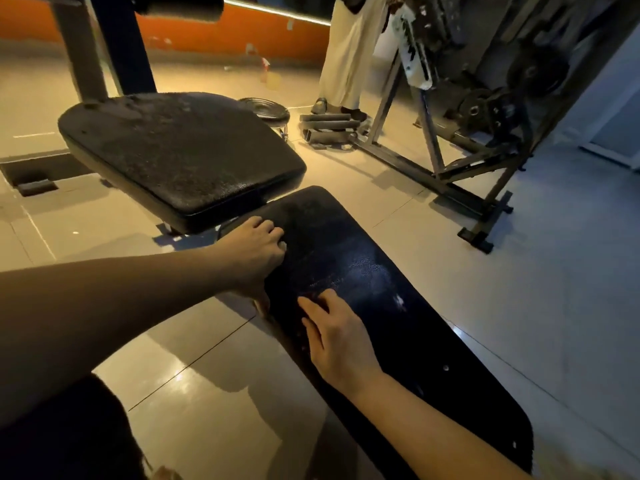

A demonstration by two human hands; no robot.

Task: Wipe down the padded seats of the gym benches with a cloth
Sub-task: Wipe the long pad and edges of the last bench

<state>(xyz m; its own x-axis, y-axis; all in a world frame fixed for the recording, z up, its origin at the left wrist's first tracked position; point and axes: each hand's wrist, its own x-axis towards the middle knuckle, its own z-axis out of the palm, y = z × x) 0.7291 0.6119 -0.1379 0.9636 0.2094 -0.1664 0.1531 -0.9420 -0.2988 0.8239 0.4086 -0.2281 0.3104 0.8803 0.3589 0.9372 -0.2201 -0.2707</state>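
Note:
A long black bench pad (381,282) runs from the centre to the lower right, its surface streaked and shiny. My left hand (256,251) grips the pad's left edge near its far end, fingers curled on top and thumb down the side. Lower down the pad, my right hand (336,334) rests on it with the fingers lying loosely on the surface. I cannot make out a cloth under either hand. A second, wider seat pad (180,150) sits beyond, dull and dusty grey.
A person in pale trousers (346,57) stands at the back by a metal machine frame (450,133). Metal bars (327,128) and a round weight plate (265,107) lie on the tiled floor. A dark upright post (121,43) rises behind the seat.

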